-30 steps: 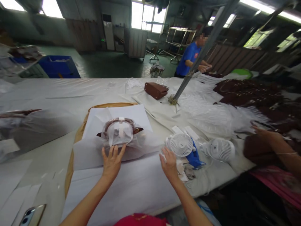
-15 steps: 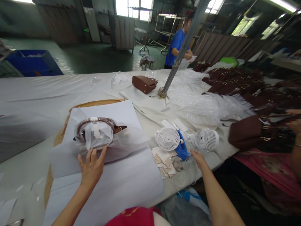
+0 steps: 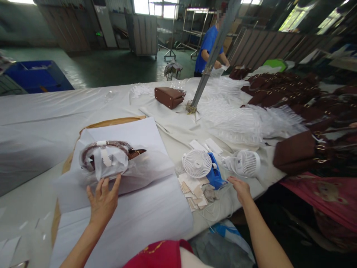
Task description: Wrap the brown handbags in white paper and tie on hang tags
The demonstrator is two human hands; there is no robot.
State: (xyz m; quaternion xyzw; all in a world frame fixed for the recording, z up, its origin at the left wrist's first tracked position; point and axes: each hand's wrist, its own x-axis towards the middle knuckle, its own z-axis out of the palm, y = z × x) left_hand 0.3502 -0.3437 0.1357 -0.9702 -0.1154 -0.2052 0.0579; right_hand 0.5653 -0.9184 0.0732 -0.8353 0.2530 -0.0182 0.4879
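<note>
My left hand (image 3: 102,199) lies flat with fingers spread on white tissue paper (image 3: 131,208), its fingertips touching a brown bag (image 3: 111,156) half wrapped in white paper and clear film. My right hand (image 3: 240,188) reaches out to the right near the table edge, fingers loosely extended, holding nothing I can see. It hovers just right of a pile of small paper tags (image 3: 193,190) and below two small white fans (image 3: 197,163) (image 3: 247,163).
A bare brown bag (image 3: 169,96) stands farther back beside a slanting metal pole (image 3: 208,63). Clear plastic bags (image 3: 237,123) and many brown bags (image 3: 290,93) crowd the right. A co-worker in pink (image 3: 323,193) sits at right; a person in blue (image 3: 209,48) stands behind.
My right hand has left the paper's edge and moved right, past the fans, toward the table edge. The left hand stays against the wrapped bag. The view has swung right.
</note>
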